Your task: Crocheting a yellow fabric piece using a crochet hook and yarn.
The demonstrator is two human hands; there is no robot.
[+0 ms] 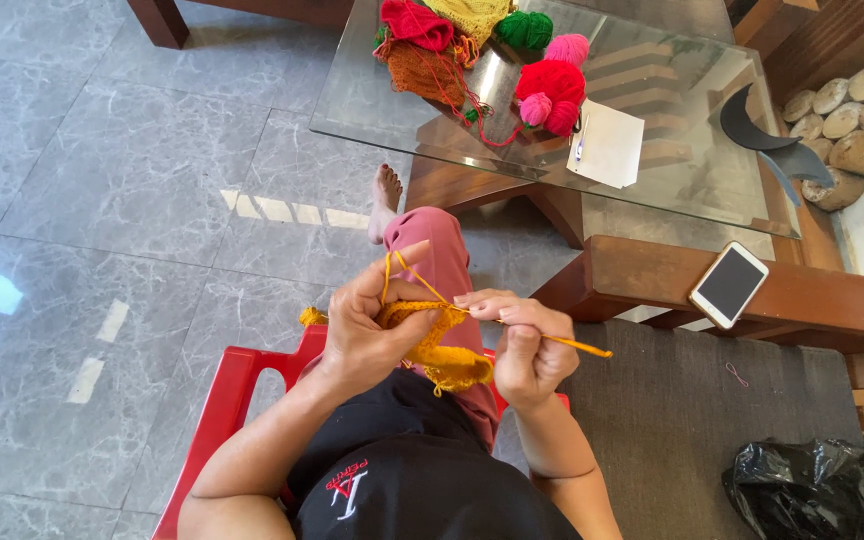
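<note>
Grey tile floor below, mustard crochet piece (439, 345) w/ ruffled edge.

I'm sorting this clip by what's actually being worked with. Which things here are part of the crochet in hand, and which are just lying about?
In use:
left hand, with yarn over a finger
right hand, holding hook
orange crochet piece

Lying about:
yarn balls on glass table
paper and pen
phone
black bag
</note>
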